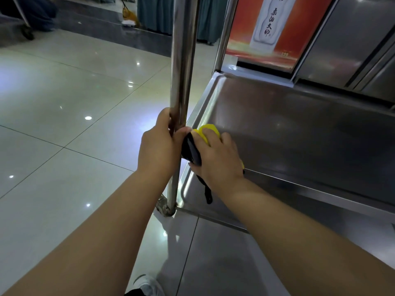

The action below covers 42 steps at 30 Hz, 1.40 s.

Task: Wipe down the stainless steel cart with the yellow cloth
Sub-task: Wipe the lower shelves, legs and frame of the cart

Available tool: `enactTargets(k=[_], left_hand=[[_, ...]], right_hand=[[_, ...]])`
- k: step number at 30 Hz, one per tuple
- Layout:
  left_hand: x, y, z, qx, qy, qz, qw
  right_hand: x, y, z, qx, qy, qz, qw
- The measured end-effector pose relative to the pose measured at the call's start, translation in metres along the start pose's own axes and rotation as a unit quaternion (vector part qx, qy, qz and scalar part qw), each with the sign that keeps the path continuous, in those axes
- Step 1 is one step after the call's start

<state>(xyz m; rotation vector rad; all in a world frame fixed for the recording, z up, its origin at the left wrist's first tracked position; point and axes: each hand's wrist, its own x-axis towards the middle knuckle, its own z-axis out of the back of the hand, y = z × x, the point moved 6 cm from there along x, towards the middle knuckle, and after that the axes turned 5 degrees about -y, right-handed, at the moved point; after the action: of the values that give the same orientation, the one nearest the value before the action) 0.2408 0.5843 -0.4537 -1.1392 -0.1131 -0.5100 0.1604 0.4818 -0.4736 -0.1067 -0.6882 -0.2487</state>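
The left hand [159, 146] is wrapped around the upright steel post [181, 82] at the near left corner of the cart's shelf [299, 129]. The right hand [218, 159] presses the yellow cloth [208, 130] flat onto the shelf by its left edge, fingers lying over it, with a black object [192, 151] under the palm. The shelf is dull grey steel with a raised rim. Glossy pale floor tiles [74, 103] reflect ceiling lights; an orange poster [277, 28] stands behind the cart.

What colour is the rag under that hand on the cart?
Yellow. The cloth peeks out under the right hand in the head view.
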Motion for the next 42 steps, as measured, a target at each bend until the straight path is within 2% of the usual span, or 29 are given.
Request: enactTargets(k=[5,14,20,29,38,42], left_hand=[[-0.001,0.000,0.001,-0.009,0.006,-0.001,1.000],[-0.005,-0.002,0.002,0.002,-0.018,-0.010,1.000],[-0.005,-0.001,0.000,0.006,-0.022,-0.001,1.000],[-0.009,-0.002,-0.002,-0.026,-0.021,0.018,0.999],[-0.016,-0.006,-0.002,-0.026,-0.026,0.026,0.999],[-0.018,-0.010,-0.001,-0.027,-0.023,0.042,0.998]], right_hand=[[-0.009,-0.008,0.003,-0.021,0.006,0.009,1.000],[-0.051,-0.065,0.029,-0.042,-0.003,-0.002,0.999],[-0.026,-0.033,0.009,-0.045,0.014,-0.005,0.999],[-0.003,0.003,0.000,-0.032,-0.015,-0.009,0.999],[-0.039,-0.044,0.022,-0.032,0.077,-0.024,0.996],[-0.061,-0.074,0.047,-0.043,0.078,-0.051,0.995]])
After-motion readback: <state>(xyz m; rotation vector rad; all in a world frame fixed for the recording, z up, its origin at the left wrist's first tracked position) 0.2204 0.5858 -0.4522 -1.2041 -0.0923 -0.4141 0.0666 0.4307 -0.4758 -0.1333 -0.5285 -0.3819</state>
